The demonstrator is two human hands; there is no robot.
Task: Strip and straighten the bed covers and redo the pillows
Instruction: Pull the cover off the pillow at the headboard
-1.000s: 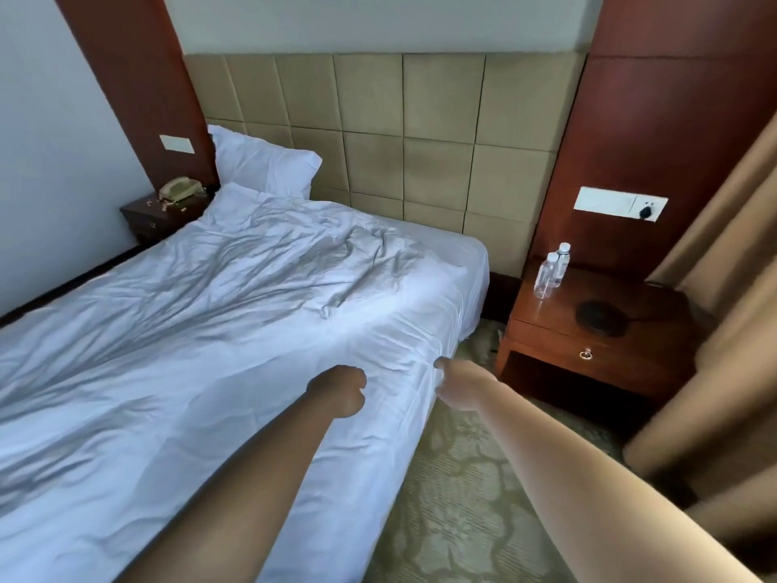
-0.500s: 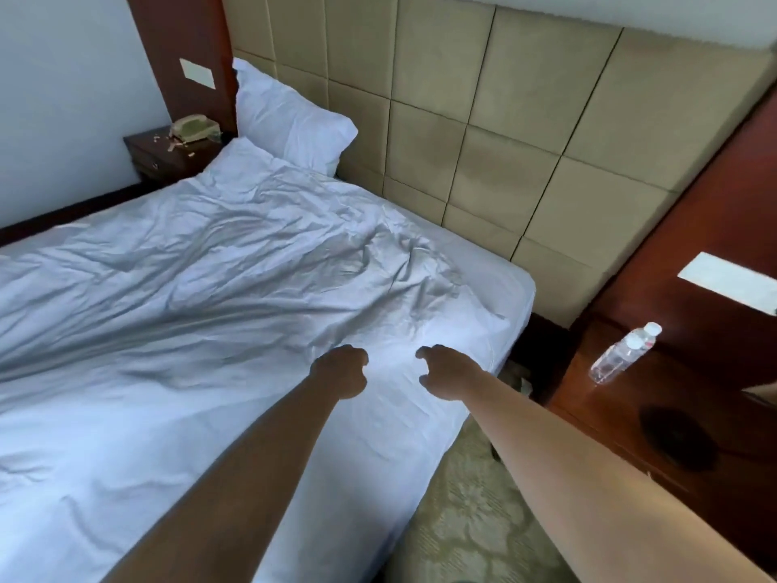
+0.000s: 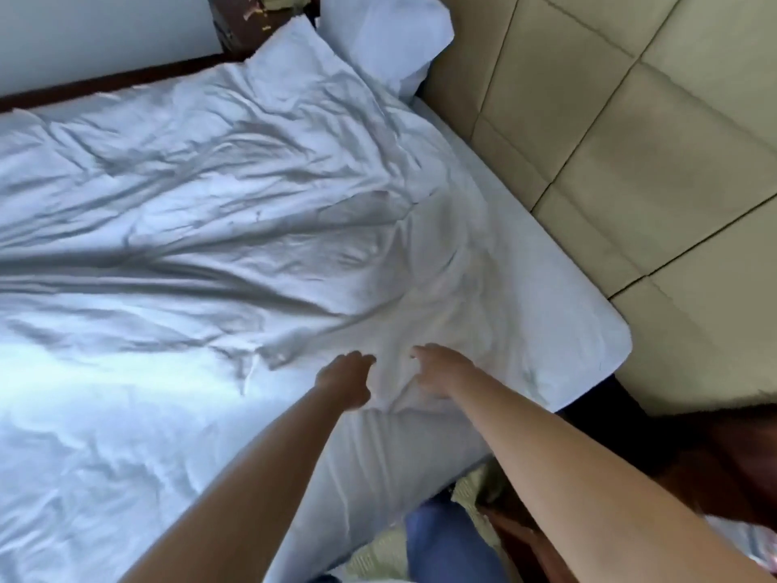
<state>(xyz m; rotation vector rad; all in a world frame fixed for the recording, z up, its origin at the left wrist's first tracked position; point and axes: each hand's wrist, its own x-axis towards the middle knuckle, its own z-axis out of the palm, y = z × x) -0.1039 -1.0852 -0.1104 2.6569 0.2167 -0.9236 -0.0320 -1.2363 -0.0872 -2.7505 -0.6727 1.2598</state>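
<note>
Both hands on rumpled white duvet [image 3: 210, 212] near bed edge: left hand [image 3: 347, 378] and right hand [image 3: 437, 372] each bunch its fabric. White pillow [image 3: 387, 35] against padded beige headboard [image 3: 630, 140].

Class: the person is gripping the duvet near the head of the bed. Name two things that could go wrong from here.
1. Both hands, left hand and right hand, hold the duvet close together at one edge, so a pull may bunch it rather than flatten its creases.
2. The duvet's far corner overlaps the pillow; a hard tug could drag it askew.
</note>
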